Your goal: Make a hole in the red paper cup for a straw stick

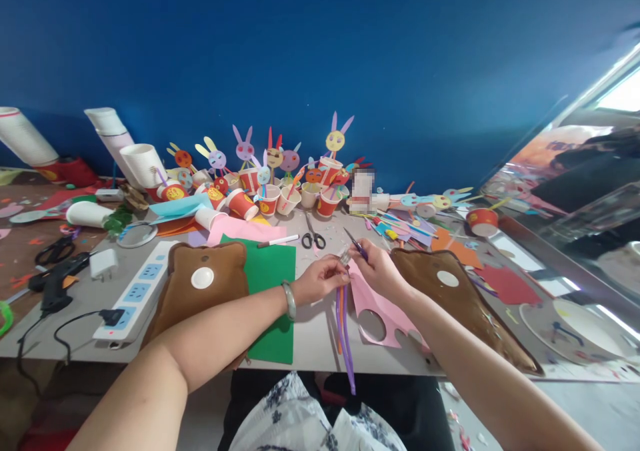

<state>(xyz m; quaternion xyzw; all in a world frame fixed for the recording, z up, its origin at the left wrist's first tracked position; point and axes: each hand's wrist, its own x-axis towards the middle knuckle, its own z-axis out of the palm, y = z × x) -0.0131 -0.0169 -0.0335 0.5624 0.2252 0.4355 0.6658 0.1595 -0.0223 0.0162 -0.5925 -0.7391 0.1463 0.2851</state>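
My left hand [323,279] is closed in a pinch on the upper ends of long thin strips, purple [349,347] and orange [341,321], which hang down past the table's front edge. A small clear, shiny piece [345,256] sticks up at its fingertips; what it is I cannot make out. Closed around a slim dark pointed tool [356,244], my right hand [377,269] is close beside the left, the tip aimed up and left. Beneath the right hand lies a pink paper sheet [395,314] with round holes cut in it. Green paper [273,297] lies left.
Brown cushions [200,311] [455,304] flank the hands. Black-handled scissors [313,239] and a white marker [278,241] lie ahead. Paper-cup rabbits [267,199] line the blue wall. A power strip [137,294] and a glue gun [57,291] are at left.
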